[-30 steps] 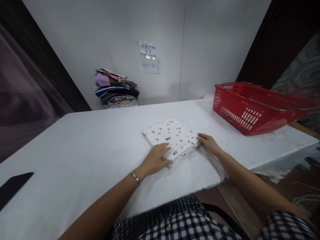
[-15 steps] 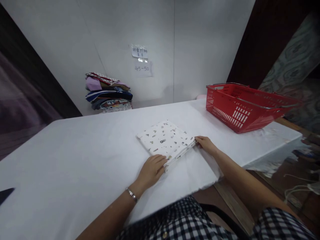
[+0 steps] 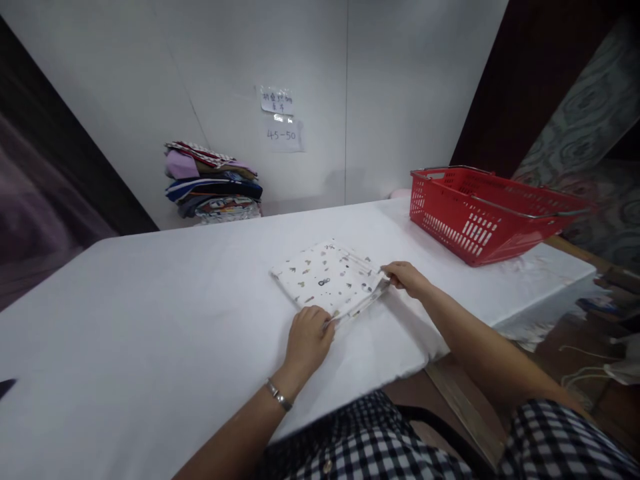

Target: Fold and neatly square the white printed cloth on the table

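A folded white cloth (image 3: 325,277) with a small scattered print lies on the white-covered table in front of me. My left hand (image 3: 311,337) has its fingers curled round the cloth's near corner. At the right corner, my right hand (image 3: 406,277) pinches the folded layers between thumb and fingers. The near edge, between both hands, is lifted slightly and its layers show. Fingertips of both hands are partly hidden by the fabric.
A red plastic basket (image 3: 467,217) with metal handles stands at the right of the table (image 3: 200,300). Behind the far edge is a stack of folded fabrics (image 3: 215,183) by the wall. Paper signs (image 3: 283,135) hang on the wall.
Both hands have closed more on the near edge of the cloth. The right corner has risen a little, and the right hand has moved slightly up and left.
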Tool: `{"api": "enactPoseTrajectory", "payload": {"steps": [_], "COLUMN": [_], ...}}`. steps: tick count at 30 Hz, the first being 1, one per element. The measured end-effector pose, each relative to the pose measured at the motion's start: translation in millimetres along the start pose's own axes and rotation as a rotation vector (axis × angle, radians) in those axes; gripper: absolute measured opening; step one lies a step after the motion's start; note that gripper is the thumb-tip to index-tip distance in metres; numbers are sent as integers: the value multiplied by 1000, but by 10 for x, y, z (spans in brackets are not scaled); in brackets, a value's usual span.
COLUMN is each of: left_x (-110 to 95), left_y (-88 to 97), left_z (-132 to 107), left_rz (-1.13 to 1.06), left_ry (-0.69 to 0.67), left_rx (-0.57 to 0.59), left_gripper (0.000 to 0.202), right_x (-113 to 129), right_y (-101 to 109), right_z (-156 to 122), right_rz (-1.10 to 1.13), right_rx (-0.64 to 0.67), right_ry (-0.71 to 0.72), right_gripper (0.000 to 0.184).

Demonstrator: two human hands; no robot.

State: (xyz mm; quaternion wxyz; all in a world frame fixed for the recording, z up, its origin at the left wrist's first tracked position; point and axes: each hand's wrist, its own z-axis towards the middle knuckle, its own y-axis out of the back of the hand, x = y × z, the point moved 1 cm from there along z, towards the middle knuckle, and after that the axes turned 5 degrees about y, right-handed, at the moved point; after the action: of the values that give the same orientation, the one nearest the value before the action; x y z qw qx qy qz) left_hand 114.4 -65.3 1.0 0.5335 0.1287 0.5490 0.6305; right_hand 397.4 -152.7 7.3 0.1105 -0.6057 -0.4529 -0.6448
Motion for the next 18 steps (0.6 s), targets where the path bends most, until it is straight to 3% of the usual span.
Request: {"api": "enactPoseTrajectory", "payload": {"steps": [7, 14, 18], "left_x": [-10, 19, 32], "left_y": [45, -29, -28], "left_z": [-75, -115, -119], "left_rz": [77, 154, 134], "left_ry": [-65, -152, -125], "left_rx": [-42, 77, 68], "left_gripper": [19, 12, 9], "right_x": [-46, 52, 103], "right_y": [12, 57, 61], "right_z": [-55, -63, -70], "right_rz": [-223, -266, -257], "right_rx": [72, 190, 218], "right_ry": [-60, -129, -156], "right_gripper": [21, 20, 20]}}
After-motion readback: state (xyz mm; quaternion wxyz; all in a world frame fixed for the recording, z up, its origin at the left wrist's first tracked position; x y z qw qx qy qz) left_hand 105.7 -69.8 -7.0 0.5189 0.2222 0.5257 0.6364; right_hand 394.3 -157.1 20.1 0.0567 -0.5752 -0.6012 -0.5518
